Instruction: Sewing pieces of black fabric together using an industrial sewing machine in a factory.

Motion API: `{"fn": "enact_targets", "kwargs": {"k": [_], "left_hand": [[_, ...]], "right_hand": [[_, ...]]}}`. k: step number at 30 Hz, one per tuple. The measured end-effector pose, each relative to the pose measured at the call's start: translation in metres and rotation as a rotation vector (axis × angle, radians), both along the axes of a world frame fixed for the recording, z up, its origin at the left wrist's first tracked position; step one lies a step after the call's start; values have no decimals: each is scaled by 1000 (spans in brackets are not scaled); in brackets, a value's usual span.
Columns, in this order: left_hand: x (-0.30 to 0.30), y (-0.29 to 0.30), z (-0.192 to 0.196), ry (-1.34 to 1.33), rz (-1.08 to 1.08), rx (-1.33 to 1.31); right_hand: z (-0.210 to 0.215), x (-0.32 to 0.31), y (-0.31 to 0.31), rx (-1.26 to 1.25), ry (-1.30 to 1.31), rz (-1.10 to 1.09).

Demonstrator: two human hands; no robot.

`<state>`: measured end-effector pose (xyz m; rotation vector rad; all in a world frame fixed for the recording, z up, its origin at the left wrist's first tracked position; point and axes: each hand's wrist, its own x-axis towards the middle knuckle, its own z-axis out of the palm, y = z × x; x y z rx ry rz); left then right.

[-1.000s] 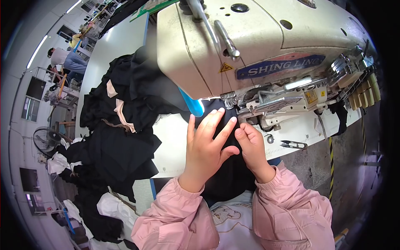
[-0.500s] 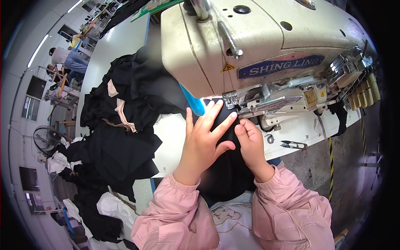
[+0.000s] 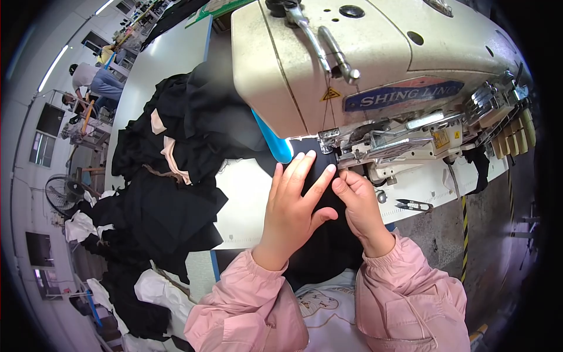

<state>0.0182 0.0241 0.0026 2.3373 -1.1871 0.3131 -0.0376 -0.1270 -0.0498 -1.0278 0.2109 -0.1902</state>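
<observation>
Head view: a cream sewing machine [image 3: 363,53] fills the upper right, its head overhanging a white bench [image 3: 240,182]. A heap of loose black fabric [image 3: 152,217] covers much of the bench's left side. Smaller than that, the black cloth [image 3: 322,246] at the hands runs its length from the person's lap away toward the needle area, passing beneath the left hand and left of the right hand.

The left hand [image 3: 296,196] has a released grip, fingers spread flat on the cloth, its fingertips slightly nearer the needle area. The right hand [image 3: 360,202] sits at the cloth's right edge, fingers curled and thumb close to them; whether its grip has the edge caught, I cannot tell.

A blue strip [image 3: 271,138] hangs just beyond the left fingertips and limits room on that side; a metal plate [image 3: 393,151] bounds the right. Two pale fabric pieces [image 3: 170,158] lie on the heap. Thread snips [image 3: 414,205] rest near the bench's front edge, right of both hands. Smallest, the presser foot [image 3: 326,144] is straight ahead of the fingertips, apart from them.
</observation>
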Motion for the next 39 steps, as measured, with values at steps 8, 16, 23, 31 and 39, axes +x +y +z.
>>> {"fn": "enact_targets", "kwargs": {"k": [8,16,23,31,39], "left_hand": [[4,1,3,11,13,43],[10,0,2,-8,1,37],[14,5,-11,22,-10,-75],[-46,52,-60,559,152,-97],[26,105,37,890,102,-771]], "right_hand": [[-1,1,4,-60,-1,-73],[5,4,8,-82,20,-139],[1,5,9,-59,31,-137],[-6,-1,-15,-387,16,-103],[1,-2,-17,168,20,201]]}}
